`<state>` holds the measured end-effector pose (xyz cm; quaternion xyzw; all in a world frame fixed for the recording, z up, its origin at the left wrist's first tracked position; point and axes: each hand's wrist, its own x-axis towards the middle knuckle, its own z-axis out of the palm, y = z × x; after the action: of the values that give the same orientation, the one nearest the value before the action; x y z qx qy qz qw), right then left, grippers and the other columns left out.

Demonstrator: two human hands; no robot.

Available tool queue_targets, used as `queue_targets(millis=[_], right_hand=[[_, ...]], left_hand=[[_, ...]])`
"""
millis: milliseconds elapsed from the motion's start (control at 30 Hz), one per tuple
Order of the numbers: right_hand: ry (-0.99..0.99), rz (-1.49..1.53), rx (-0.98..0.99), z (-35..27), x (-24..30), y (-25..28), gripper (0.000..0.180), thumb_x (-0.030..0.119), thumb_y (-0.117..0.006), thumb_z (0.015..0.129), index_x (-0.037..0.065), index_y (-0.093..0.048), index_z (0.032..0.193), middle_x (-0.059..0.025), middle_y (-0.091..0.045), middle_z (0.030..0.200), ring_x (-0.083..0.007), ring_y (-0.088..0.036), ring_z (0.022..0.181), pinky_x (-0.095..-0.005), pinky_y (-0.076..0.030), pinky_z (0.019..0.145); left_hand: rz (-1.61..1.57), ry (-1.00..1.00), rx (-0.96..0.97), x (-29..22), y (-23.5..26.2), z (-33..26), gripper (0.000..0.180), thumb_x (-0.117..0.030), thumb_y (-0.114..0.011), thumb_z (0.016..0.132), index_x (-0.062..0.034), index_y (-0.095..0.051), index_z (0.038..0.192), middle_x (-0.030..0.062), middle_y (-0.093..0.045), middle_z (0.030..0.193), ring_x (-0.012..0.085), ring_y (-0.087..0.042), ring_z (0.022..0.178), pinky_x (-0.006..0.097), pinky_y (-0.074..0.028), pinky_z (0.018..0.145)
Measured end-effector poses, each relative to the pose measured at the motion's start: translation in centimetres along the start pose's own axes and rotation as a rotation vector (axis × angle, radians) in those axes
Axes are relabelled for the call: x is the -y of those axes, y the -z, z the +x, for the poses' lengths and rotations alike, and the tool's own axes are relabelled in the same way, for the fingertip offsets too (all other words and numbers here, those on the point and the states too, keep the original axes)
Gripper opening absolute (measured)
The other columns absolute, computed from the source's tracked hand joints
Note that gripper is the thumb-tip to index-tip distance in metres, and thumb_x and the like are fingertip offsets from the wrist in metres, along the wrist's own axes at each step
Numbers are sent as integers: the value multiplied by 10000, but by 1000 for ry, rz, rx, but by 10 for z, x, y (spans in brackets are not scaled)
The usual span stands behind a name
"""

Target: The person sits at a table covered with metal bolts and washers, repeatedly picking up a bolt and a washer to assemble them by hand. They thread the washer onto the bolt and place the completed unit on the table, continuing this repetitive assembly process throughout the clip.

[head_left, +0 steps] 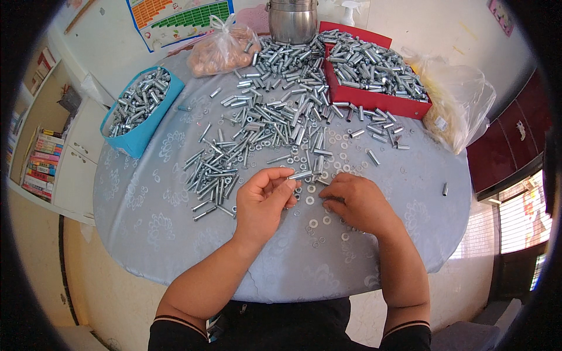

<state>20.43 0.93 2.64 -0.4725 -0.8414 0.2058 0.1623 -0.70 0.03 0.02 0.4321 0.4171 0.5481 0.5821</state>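
Note:
My left hand (263,202) pinches a sleeve anchor bolt (301,175) between thumb and fingertips, just above the table; it points to the right. To the right, my right hand (357,202) is low over scattered washers, its fingers curled inward. What its fingertips hold, if anything, is hidden. A flat washer (309,200) lies beside those fingertips. Beyond my hands spreads a loose pile of metal sleeves (301,114), and long bolts (213,175) are heaped to the left. Small nuts and rings lie among them.
A blue box (126,143) of finished-looking anchor bolts stands at left. A red box (380,105) full of metal sleeves sits at back right, beside a clear plastic bag (462,111). Behind are a tied bag (219,52) of brownish pieces and a steel pot (293,23). A grey cloth (175,234) covers the table.

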Motion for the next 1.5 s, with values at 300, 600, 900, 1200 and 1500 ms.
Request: queue_targets(millis=[300, 600, 900, 1200, 1500], right_hand=[[-141, 148, -91, 1, 5, 2, 139, 100, -649, 805, 55, -642, 936, -109, -629, 878, -283, -626, 808, -369, -497, 732], [-270, 938, -320, 9, 6, -9, 102, 12, -668, 851, -4, -618, 938, -22, -651, 888, -71, -596, 782, -220, -484, 696], [-285, 1068, -268, 10, 6, -8, 192, -4, -702, 828, -15, -630, 1005, -31, -662, 907, -80, -612, 799, -222, -496, 715], [-322, 1003, -368, 10, 2, -3, 170, 32, -705, 840, -16, -665, 998, -29, -668, 854, -86, -606, 750, -223, -498, 671], [-319, 441, -525, 7, -13, -1, 132, 37, -703, 807, 11, -691, 936, -57, -657, 805, -105, -561, 653, -260, -470, 604]], left_hand=[[-4, 16, 6, 2, 0, -1, 190, -37, -612, 900, 8, -616, 1085, 105, -694, 910, 99, -602, 677, 241, -509, 622], [0, 24, 26, 3, -1, -1, 188, -27, -607, 904, 10, -615, 1088, 99, -696, 905, 90, -604, 671, 227, -513, 620], [-17, 51, 61, 1, -2, -1, 192, -31, -607, 906, 13, -617, 1092, 105, -698, 919, 93, -607, 674, 224, -515, 615], [-52, 38, 48, -1, -1, 0, 193, -55, -617, 905, 13, -622, 1086, 113, -697, 905, 103, -603, 657, 235, -513, 601], [-62, 27, -22, -1, 2, 1, 198, -71, -622, 902, 16, -625, 1079, 111, -696, 888, 102, -599, 645, 245, -512, 592]])
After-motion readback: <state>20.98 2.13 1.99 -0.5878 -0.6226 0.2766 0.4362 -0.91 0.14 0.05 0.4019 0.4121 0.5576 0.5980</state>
